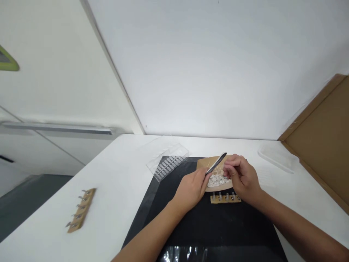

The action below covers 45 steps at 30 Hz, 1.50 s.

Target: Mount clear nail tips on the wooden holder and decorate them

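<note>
My left hand (191, 188) is closed around one end of a slim nail file (216, 162), dark on one face and pale along its edge, which points up to the right. Facing it, my right hand (243, 179) has its fingers pinched together, and whatever is between them is too small to make out. Beneath both hands lies a brown cardboard tray (222, 189) with many small white pieces (215, 180) in it. Just in front of the tray, a short wooden strip (225, 198) carries a row of clear upright tips.
A black mat (218, 227) covers the middle of the white table (114, 203). Behind my left hand lies a clear case of nail tips (169, 165). Another wooden strip (81, 211) with clips stands at left. At right are a clear plastic tray (276, 158) and a cardboard box (319, 142).
</note>
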Each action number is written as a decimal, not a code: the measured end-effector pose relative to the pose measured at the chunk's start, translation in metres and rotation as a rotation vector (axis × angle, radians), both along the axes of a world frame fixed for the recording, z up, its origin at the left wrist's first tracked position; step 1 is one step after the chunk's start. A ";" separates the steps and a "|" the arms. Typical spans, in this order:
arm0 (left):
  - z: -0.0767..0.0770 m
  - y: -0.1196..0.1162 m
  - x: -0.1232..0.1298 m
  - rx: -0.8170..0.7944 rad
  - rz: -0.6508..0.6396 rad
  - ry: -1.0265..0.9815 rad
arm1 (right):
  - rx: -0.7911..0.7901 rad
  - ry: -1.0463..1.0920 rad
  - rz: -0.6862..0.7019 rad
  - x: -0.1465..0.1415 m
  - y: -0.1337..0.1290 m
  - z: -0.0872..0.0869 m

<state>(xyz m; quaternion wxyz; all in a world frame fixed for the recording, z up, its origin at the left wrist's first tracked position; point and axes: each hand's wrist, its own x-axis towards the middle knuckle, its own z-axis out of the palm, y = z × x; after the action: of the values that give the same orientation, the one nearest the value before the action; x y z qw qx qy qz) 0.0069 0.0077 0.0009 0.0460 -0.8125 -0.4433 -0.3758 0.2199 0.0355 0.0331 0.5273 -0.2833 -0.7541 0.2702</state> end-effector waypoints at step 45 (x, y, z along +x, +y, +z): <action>0.013 -0.015 0.017 -0.195 0.201 0.191 | 0.249 -0.547 -0.329 -0.011 0.027 -0.017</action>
<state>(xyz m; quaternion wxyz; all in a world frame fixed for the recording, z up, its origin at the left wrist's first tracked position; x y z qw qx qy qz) 0.0235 -0.0068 0.0140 0.0462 -0.7967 -0.5502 -0.2459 0.2088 0.0629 0.0163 0.3726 -0.3966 -0.8390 0.0012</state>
